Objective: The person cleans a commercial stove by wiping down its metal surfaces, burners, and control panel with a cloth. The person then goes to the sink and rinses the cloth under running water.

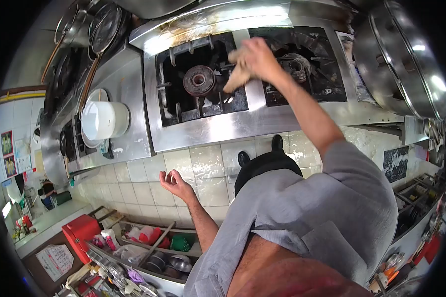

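A grey short-sleeved shirt (pixel 302 213) fills the lower centre. At upper centre, the right hand (pixel 256 58) has a bunched tan cloth (pixel 240 76) in its grip over the steel gas stove (pixel 208 129); the left hand (pixel 177 186), grip half open, hovers left of centre.

The bare right hand (pixel 255 58), its fingers curled closed, was at the end of a nearly straight, bare right forearm (pixel 307 106) stretched forward from a short grey fabric sleeve (pixel 349 161). The bare left hand (pixel 177 186) hung lower, with its elbow bent, palm turned partly up and fingers loosely curled.
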{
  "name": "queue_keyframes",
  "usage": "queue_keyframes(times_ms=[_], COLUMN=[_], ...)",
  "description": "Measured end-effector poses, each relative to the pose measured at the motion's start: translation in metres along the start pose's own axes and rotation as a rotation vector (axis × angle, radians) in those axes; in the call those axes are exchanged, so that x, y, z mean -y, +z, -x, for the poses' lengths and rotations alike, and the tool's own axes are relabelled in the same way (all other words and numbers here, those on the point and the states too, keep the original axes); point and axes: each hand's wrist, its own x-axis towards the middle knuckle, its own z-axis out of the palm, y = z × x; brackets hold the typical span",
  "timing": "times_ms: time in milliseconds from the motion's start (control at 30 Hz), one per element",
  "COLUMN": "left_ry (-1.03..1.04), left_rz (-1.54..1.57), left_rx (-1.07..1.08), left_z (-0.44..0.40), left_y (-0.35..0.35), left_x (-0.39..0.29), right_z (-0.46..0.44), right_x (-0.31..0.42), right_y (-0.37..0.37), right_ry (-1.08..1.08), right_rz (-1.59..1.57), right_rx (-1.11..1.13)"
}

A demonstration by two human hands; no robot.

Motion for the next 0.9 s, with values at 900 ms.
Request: queue_keyframes(times_ms=[900], left_ry=[0.103], left_rz=[0.015], left_rx=[0.143], left_z=[-0.07], left_y=[-0.068], left_x=[0.054], right_z=[0.172], right_x=[0.085], right_y=[0.003], right_ry=[0.088], right_rz=[0.596], right_rx=[0.068])
